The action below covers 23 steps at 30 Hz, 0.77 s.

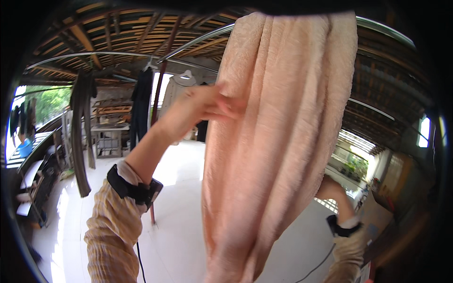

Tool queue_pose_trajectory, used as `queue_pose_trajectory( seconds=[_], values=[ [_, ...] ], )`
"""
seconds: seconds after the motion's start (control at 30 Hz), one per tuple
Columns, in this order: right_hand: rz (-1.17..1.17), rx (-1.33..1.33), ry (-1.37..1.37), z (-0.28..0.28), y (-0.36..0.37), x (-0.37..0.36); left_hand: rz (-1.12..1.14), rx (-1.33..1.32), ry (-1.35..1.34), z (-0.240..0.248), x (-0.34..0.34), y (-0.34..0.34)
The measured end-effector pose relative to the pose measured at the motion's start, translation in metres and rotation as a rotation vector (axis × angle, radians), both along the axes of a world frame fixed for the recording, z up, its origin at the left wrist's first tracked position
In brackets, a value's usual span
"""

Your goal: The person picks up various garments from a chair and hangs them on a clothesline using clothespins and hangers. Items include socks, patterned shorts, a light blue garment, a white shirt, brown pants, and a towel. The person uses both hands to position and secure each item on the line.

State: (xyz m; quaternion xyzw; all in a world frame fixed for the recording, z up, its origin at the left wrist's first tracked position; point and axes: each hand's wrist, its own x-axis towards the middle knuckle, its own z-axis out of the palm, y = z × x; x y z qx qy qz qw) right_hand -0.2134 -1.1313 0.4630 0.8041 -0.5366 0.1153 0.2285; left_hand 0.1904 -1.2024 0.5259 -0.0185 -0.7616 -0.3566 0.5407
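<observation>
A long, fluffy pale-pink blanket hangs in deep vertical folds right in front of me. It is draped over a metal rail near the top and narrows toward the bottom. My left hand is raised at the blanket's left side, its fingers apart and slightly bent against the cloth; they are blurred by motion. On the other side, my right hand reaches in behind the lower right edge of the blanket. Its fingers are hidden by the fabric, so I cannot see what they do.
The metal rail runs overhead under a slatted wooden roof. Dark trousers, a dark garment and a light shirt hang at the left and back. A red post stands there. A cardboard box is at right.
</observation>
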Motion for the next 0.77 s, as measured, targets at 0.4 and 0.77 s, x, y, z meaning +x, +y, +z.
queue_pose_trajectory(
  seconds=[0.4, 0.77],
  values=[
    [-0.115, -0.687, -0.514, 0.216, 0.095, 0.150, -0.012, 0.301, 0.142, 0.062, -0.032, -0.118],
    [-0.424, -0.439, -0.236, 0.241, 0.104, 0.173, 0.431, 0.232, 0.493, 0.143, -0.017, -0.161]
  ],
)
